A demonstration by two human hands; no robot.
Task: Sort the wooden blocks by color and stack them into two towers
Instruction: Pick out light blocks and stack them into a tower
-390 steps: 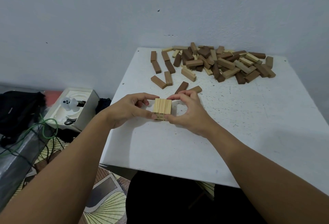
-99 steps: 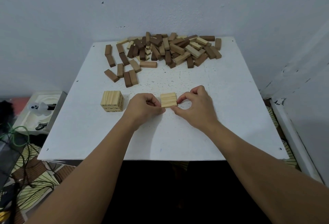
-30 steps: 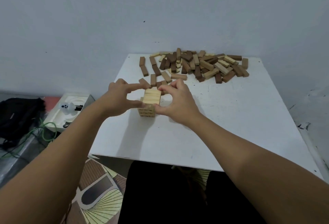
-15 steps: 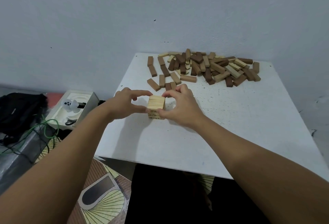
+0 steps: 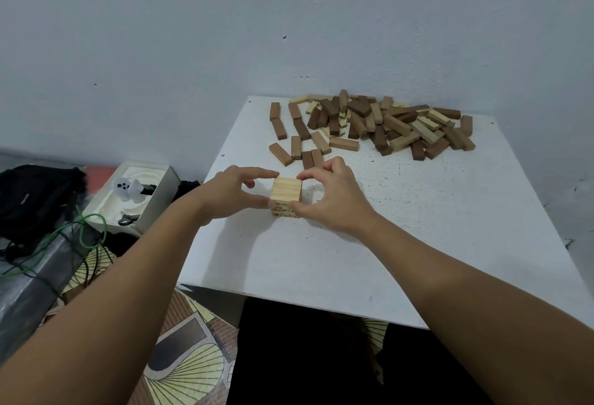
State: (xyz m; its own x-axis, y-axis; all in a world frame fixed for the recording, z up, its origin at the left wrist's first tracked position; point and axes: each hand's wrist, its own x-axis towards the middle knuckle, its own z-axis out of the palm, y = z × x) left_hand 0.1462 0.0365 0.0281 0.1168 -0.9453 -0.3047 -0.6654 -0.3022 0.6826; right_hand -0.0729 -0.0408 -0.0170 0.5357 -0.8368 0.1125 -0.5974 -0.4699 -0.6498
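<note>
- A short light tower (image 5: 286, 195) stands on the white table (image 5: 401, 227), a few layers high, well short of the loose pile (image 5: 379, 125) heaped at the far edge.
- The left hand (image 5: 229, 194) and the right hand (image 5: 331, 195) pinch the tower's top layer from either side, thumbs and forefingers curled to it, seemingly squaring it up.
- Light and dark blocks lie mixed in that pile; a few dark blocks (image 5: 291, 142) are strewn between the pile and the tower.
- I see no dark tower, so most of the job looks undone.
- Left of the tower, off the table, an open white box (image 5: 135, 199) holds a pale ghost-like figure (image 5: 127, 189) and what may be scissors.
</note>
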